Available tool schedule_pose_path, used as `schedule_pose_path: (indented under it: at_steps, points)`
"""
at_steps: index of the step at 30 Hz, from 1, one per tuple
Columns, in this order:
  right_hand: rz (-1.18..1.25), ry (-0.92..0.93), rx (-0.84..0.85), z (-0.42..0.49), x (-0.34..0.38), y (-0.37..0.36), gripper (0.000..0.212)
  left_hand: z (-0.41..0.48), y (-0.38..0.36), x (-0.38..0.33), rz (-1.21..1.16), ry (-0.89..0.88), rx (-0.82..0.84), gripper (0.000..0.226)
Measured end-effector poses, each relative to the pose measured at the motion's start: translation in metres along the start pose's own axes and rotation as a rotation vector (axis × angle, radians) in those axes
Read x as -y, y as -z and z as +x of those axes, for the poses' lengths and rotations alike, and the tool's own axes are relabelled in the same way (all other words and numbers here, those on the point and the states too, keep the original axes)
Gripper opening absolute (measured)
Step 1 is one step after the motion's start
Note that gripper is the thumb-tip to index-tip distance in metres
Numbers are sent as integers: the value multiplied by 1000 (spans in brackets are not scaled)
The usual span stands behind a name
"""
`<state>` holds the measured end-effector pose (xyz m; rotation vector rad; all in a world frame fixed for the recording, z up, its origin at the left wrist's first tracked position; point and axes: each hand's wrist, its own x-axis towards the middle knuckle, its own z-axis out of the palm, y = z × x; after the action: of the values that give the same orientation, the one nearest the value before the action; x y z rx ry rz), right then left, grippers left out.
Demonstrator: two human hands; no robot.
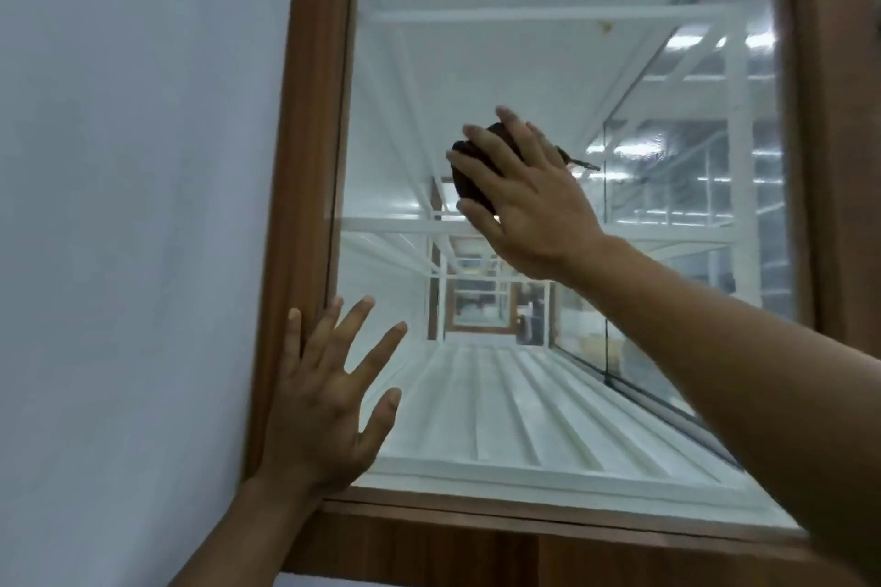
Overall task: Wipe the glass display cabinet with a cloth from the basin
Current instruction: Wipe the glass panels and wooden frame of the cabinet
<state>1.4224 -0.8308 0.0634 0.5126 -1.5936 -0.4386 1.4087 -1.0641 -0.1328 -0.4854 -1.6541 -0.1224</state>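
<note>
One wood-framed glass display cabinet [305, 119] fills the view beside a pale wall [133, 157]. The left hand [329, 400] lies flat with fingers spread across the frame's lower left edge and the pane. The right hand [529, 200], fingers splayed, presses a dark cloth [469, 176] against mid-pane.

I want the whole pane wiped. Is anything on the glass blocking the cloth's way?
Nothing visible. The right hand presses the dark cloth on the glass; the left hand only rests at the wooden frame, lower left.
</note>
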Motion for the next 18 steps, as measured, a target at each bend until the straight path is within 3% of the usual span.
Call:
schedule_pose_path:
  at_steps: [2,4,6,8,9,10,13,14,16,18]
  points:
    - [34,-50,-26,11,26,-5,53,-3,0,2,-26,69,-70,58]
    - [84,266,8,-12,68,-17,50,-6,0,3,-98,199,-163,62]
    - [96,654,155,-58,105,-16,48,-7,1,4,-174,289,-229,62]
    - [35,873,240,-81,114,-13,47,-8,0,3,-195,276,-214,62]
    - [31,864,208,-76,109,-14,46,-8,-1,3,-192,257,-201,62]
    - [53,745,168,-64,105,-17,45,-8,-3,3,-182,248,-190,62]
    - [112,169,56,-22,97,-11,47,-9,-3,3,-157,265,-161,61]
    - [120,72,36,-20,105,-12,47,-10,-2,3,-155,265,-147,61]
    - [165,172,53,-44,130,-19,47,-17,0,4,-156,246,-106,62]
    - [215,550,138,-88,149,-19,41,-26,1,8,-132,205,-55,63]
